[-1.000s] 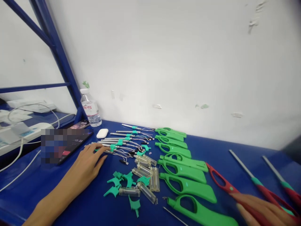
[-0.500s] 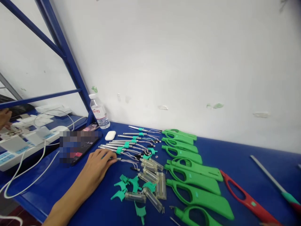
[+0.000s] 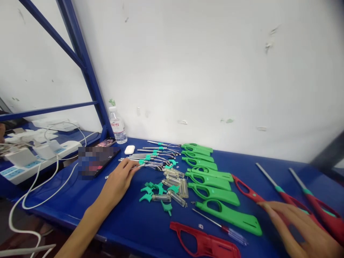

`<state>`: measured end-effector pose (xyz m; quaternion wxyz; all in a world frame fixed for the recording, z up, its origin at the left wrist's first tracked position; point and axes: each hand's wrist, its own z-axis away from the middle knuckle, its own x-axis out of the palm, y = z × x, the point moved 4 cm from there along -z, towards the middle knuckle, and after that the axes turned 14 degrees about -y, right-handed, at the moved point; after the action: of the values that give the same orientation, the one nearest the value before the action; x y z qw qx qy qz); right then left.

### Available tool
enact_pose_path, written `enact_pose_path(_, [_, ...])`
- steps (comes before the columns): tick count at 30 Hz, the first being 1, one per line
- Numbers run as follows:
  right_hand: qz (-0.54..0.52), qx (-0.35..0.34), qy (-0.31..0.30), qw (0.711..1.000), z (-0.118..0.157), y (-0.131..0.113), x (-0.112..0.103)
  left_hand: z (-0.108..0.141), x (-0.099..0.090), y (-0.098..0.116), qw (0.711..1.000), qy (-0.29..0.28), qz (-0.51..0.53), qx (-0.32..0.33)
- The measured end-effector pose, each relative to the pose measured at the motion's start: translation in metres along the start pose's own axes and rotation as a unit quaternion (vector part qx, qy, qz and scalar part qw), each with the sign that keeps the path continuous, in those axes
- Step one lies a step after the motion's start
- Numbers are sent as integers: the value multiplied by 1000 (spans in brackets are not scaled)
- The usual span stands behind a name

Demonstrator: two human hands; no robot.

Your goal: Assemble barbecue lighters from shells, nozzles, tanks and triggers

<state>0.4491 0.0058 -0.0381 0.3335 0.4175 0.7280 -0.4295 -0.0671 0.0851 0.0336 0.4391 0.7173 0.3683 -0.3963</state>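
Observation:
My left hand (image 3: 122, 177) is closed around the end of a thin metal rod with wires (image 3: 142, 165), beside a row of similar metal rods with teal clips (image 3: 146, 157). At the lower right, my right hand (image 3: 298, 224) grips the body of a red handle shell (image 3: 251, 193). Several green handle shells (image 3: 223, 195) form a column between my hands. Clear cylinders (image 3: 176, 197) and teal trigger pieces (image 3: 146, 196) lie in a loose group right of my left forearm. Another red shell (image 3: 205, 240) lies at the front edge, with a screwdriver (image 3: 233, 234) just behind it.
Two red lighters with metal tubes (image 3: 268, 177) lie at the right. A water bottle (image 3: 118, 127), white case (image 3: 129, 149) and phone (image 3: 107, 161) stand or lie at the back left. A power strip (image 3: 34, 163) with white cables is at far left.
The view has shifted right and back, showing more of the right side and front. My right hand has come into view on the red shell. My left hand stays at the rod end.

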Motion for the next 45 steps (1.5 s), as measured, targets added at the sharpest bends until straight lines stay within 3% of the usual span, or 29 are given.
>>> enact_pose_path(7, [-42,18,26,999,-18,-35,-16,5,-3,11,998,39,39,31])
enact_pose_path(18, [-67,29,45,996,-30,-56,-31,10,-7,21,991,58,98,64])
enact_pose_path(21, [-71,24,55,996,-30,-60,-34,12,-6,36,989,57,110,84])
enact_pose_path(25, [-83,14,57,995,-29,-73,-40,20,-1,73,984,26,122,128])
enact_pose_path(29, [-110,-3,15,994,-27,-107,-46,33,4,110,974,-24,137,177])
enact_pose_path(32, [-135,-21,-34,990,-24,-141,-48,43,4,126,967,-51,147,203])
enact_pose_path(39, [-184,-55,-142,971,-18,-206,-29,52,-3,140,953,-76,159,247])
enact_pose_path(45, [-191,-93,-133,968,-26,-227,-10,53,-2,145,940,-74,178,280])
